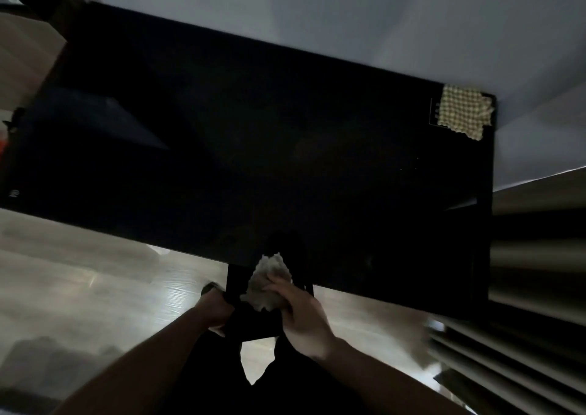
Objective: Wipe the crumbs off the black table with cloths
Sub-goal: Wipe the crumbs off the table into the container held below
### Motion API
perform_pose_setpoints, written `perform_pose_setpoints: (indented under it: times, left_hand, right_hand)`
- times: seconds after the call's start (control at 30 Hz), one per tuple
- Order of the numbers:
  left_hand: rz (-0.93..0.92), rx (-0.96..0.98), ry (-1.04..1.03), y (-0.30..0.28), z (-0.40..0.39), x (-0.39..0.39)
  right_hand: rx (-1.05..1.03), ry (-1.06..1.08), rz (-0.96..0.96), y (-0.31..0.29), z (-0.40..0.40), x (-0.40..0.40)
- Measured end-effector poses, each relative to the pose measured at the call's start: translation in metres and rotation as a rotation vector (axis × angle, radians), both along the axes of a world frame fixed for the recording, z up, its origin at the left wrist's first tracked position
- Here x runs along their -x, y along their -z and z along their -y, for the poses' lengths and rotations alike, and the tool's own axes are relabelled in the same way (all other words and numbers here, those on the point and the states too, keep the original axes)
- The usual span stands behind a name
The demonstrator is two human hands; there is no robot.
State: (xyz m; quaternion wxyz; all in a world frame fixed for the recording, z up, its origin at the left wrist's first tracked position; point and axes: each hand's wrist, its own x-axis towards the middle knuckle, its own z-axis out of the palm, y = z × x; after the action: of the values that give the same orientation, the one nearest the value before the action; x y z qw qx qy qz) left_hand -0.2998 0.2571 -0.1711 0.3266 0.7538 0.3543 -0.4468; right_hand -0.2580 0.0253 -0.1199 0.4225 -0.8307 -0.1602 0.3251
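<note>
Right hand (301,311) fingers curl round a crumpled cloth (266,287) at the black table (253,129) near edge. Left hand (217,311) grips something dark, unidentifiable. Risk: crumbs swept off onto the floor.

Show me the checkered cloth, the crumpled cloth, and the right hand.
checkered cloth (461,110): head view, middle of the patterned fabric.
crumpled cloth (266,283): head view, middle of the bunched fabric.
right hand (301,316): head view, back of the hand.

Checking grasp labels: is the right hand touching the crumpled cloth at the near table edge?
Touching. The head view shows the right hand with its fingers curled round the crumpled cloth, gripping it at the near edge of the black table.
</note>
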Motion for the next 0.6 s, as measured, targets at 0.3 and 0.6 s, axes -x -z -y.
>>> perform_pose_setpoints:
  times: [0.3,0.6]
  left_hand:
    - [-0.046,0.066,-0.076,-0.006,0.016,-0.013]
    - [-0.099,0.033,-0.006,-0.002,0.024,-0.019]
  right_hand:
    - [0.028,0.687,0.149,-0.031,0.103,-0.088]
    - [0.496,0.674,0.244,0.027,0.245,-0.190]
